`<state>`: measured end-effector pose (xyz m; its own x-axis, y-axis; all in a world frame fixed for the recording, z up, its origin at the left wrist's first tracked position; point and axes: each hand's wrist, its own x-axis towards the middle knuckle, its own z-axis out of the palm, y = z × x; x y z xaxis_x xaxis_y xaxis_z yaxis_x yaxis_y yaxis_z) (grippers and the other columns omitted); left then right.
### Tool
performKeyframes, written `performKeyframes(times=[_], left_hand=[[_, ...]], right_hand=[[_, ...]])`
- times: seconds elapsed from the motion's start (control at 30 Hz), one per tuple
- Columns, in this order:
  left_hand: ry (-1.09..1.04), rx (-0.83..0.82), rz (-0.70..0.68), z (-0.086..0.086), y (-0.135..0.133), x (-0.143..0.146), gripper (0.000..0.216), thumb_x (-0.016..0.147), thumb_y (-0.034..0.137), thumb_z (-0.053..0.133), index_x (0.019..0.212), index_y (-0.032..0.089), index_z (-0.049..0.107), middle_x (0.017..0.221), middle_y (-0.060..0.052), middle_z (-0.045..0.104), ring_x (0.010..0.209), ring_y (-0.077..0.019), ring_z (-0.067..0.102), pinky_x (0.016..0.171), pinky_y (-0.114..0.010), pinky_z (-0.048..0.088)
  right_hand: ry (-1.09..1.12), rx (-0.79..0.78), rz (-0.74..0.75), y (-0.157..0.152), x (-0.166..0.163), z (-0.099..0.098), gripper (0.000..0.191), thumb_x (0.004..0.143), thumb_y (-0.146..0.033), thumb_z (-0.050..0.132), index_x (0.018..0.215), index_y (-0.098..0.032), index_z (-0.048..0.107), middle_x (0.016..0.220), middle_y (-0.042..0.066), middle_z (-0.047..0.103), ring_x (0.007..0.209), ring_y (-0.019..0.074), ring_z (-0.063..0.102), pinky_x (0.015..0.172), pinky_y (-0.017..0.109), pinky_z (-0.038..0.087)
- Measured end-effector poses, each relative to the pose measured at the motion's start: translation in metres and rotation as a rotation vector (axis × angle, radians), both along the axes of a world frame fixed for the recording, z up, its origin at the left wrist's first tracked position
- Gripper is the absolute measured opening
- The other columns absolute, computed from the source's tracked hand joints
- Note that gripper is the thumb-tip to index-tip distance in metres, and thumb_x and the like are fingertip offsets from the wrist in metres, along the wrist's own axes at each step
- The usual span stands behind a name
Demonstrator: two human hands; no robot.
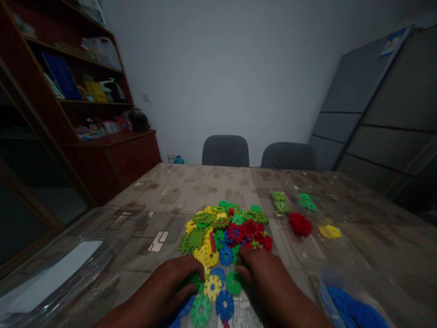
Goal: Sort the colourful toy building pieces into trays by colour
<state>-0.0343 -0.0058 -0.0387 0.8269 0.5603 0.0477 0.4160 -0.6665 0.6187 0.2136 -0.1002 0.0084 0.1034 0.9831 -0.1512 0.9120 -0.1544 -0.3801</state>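
Note:
A pile of notched plastic building discs and plates, with yellow pieces (206, 255), red pieces (252, 229) and green plates (193, 241), lies on the table before me. My left hand (172, 282) curls at the near left of the pile, thumb and fingers around a green disc (197, 280). At the right side, my right hand (264, 275) reaches in with thumb and forefinger apart, beside another green disc (234, 283). Between the hands lie a yellow disc (212, 287) and a blue disc (224, 305). A paler green disc (201, 310) sits closest to me.
On the right stand clear trays with red pieces (300, 224), yellow pieces (329, 231) and green pieces (306, 202). A clear box holds blue pieces (353, 310) at the near right. Clear plastic lids (102, 262) lie left. Two chairs (225, 150) stand beyond the table.

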Motion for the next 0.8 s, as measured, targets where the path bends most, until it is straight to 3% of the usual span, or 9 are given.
performKeyframes(times=[0.13, 0.27, 0.43, 0.53, 0.7, 0.8], left_hand=[[-0.052, -0.022, 0.053, 0.004, 0.004, 0.003, 0.015, 0.096, 0.025, 0.054, 0.106, 0.025, 0.065, 0.108, -0.004, 0.073, 0.101, -0.0236, 0.065, 0.092, -0.034, 0.048], [-0.131, -0.135, 0.094, 0.015, 0.004, 0.007, 0.015, 0.091, 0.027, 0.056, 0.1, 0.023, 0.066, 0.102, -0.003, 0.073, 0.097, -0.0225, 0.065, 0.09, -0.032, 0.048], [-0.173, -0.286, 0.074, 0.012, 0.0, 0.008, 0.018, 0.087, 0.03, 0.061, 0.099, 0.021, 0.07, 0.099, -0.003, 0.074, 0.094, -0.0223, 0.065, 0.089, -0.032, 0.049], [-0.174, -0.337, 0.107, 0.003, -0.003, 0.006, 0.024, 0.087, 0.027, 0.059, 0.108, 0.023, 0.07, 0.109, -0.003, 0.073, 0.103, -0.0233, 0.064, 0.094, -0.035, 0.049], [-0.099, -0.344, 0.113, 0.001, -0.007, 0.004, 0.056, 0.074, 0.009, 0.053, 0.126, 0.027, 0.063, 0.132, -0.004, 0.067, 0.124, -0.0254, 0.058, 0.11, -0.044, 0.041], [-0.052, -0.278, 0.068, 0.004, -0.009, 0.002, 0.054, 0.083, 0.01, 0.051, 0.133, 0.029, 0.06, 0.139, -0.005, 0.063, 0.13, -0.0262, 0.054, 0.114, -0.05, 0.037]], right_hand=[[0.243, 0.046, 0.099, -0.005, 0.004, -0.006, 0.016, 0.091, -0.014, 0.061, 0.1, -0.023, 0.07, 0.099, 0.002, 0.073, 0.089, 0.0168, 0.066, 0.073, 0.024, 0.041], [0.424, -0.073, 0.241, -0.012, 0.003, -0.014, 0.032, 0.084, -0.012, 0.067, 0.111, -0.029, 0.071, 0.111, -0.002, 0.072, 0.105, 0.0173, 0.064, 0.087, 0.024, 0.042], [0.369, -0.054, 0.285, -0.017, -0.007, -0.025, 0.034, 0.085, -0.014, 0.071, 0.115, -0.03, 0.071, 0.117, 0.0, 0.071, 0.108, 0.0186, 0.063, 0.091, 0.026, 0.042], [0.32, -0.04, 0.253, -0.018, -0.007, -0.025, 0.036, 0.089, -0.015, 0.067, 0.123, -0.026, 0.068, 0.124, 0.004, 0.069, 0.114, 0.0203, 0.062, 0.097, 0.029, 0.042], [0.303, -0.171, 0.285, -0.02, 0.003, -0.023, 0.072, 0.08, -0.008, 0.07, 0.148, -0.025, 0.052, 0.156, 0.01, 0.048, 0.143, 0.0241, 0.044, 0.117, 0.035, 0.03], [0.302, -0.163, 0.309, -0.019, 0.005, -0.023, 0.075, 0.075, -0.001, 0.066, 0.145, -0.026, 0.055, 0.157, 0.009, 0.048, 0.144, 0.0223, 0.042, 0.118, 0.033, 0.028]])
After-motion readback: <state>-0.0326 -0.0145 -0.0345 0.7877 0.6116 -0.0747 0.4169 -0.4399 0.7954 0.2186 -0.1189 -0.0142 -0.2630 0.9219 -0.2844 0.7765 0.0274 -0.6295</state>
